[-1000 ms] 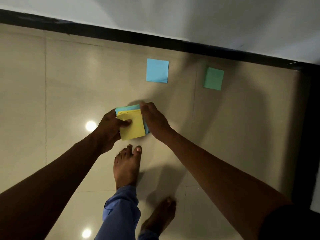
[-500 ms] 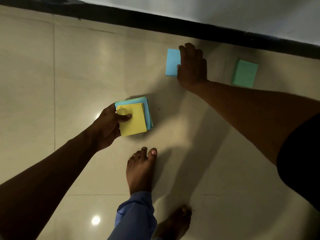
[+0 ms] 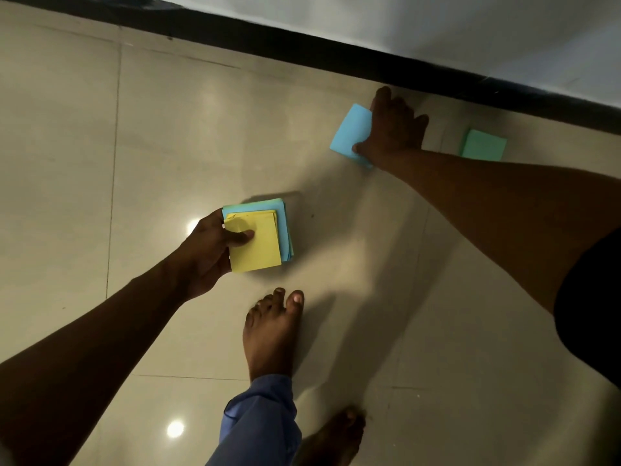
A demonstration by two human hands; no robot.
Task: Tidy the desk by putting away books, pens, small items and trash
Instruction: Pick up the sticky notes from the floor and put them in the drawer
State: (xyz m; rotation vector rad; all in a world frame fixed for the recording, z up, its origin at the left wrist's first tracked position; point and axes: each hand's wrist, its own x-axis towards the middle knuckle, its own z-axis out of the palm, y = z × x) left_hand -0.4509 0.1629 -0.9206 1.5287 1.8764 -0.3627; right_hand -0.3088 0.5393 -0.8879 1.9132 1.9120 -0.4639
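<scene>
Since half a second ago, the blue note [image 3: 351, 132] under our right hand [image 3: 395, 129] has turned: it lay square to the wall then, and now it sits skewed, one corner pointing toward us and its left edge tipped up off the tiled floor [image 3: 100, 163]. Our right hand has closed down on it, thumb pressed onto the near right part of the sheet and the fingers spread over its far right edge, close to the black skirting [image 3: 302, 45]. Most of the note juts out to the left of the hand; the part beneath the palm is hidden, so we cannot tell how far the fingers curl under it.

Our left hand [image 3: 208, 250] holds the stack of notes [image 3: 258, 240], as before. The thumb lies flat across the yellow top sheet near its left edge, and the other fingers are under the stack, out of view. Blue sheets show behind the yellow along the top and right sides. The stack hangs to the right of the hand, above our bare foot [image 3: 272, 331].

A green note [image 3: 484, 145] lies flat on the floor just beyond our right forearm, near the skirting and untouched.
</scene>
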